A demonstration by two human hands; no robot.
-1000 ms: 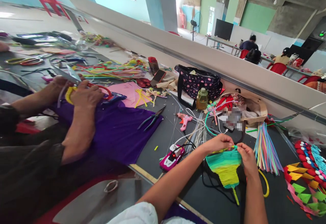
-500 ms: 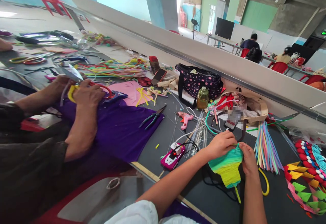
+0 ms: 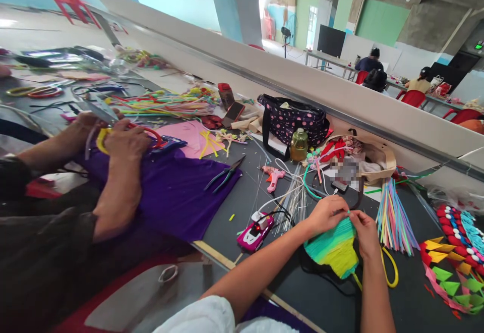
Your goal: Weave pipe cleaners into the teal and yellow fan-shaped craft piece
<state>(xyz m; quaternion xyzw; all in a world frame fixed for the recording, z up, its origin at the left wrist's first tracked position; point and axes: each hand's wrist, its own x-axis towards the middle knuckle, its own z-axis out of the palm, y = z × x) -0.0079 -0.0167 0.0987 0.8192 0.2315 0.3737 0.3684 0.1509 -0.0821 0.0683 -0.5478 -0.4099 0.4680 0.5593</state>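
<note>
Both my hands meet at the top edge of a piece made of pipe cleaners (image 3: pixel 333 247), banded in teal, green and yellow, with a thin yellow stem at its lower end. My left hand (image 3: pixel 328 215) pinches the upper edge, fingers curled. Just right of it, my right hand (image 3: pixel 363 227) has thumb and fingertips closed at the same corner. The piece hangs tilted above the dark table. Exactly what lies between the fingertips is too small to make out. Behind my right forearm lies a yellow loop (image 3: pixel 391 267).
A bundle of pastel pipe cleaners (image 3: pixel 397 217) lies to the right, near a colourful decorated piece (image 3: pixel 449 272). Ahead are a pink glue gun (image 3: pixel 274 177), thin wires (image 3: pixel 293 204) and a magenta power strip (image 3: pixel 256 234). At left, a co-worker's hands (image 3: pixel 124 144) hold scissors over purple cloth (image 3: pixel 177 191); pliers (image 3: pixel 226 174) lie there.
The pipe-cleaner piece has turned, its lower end and stem swinging to the right. My hands have come closer together at its top edge. The view has shifted slightly.
</note>
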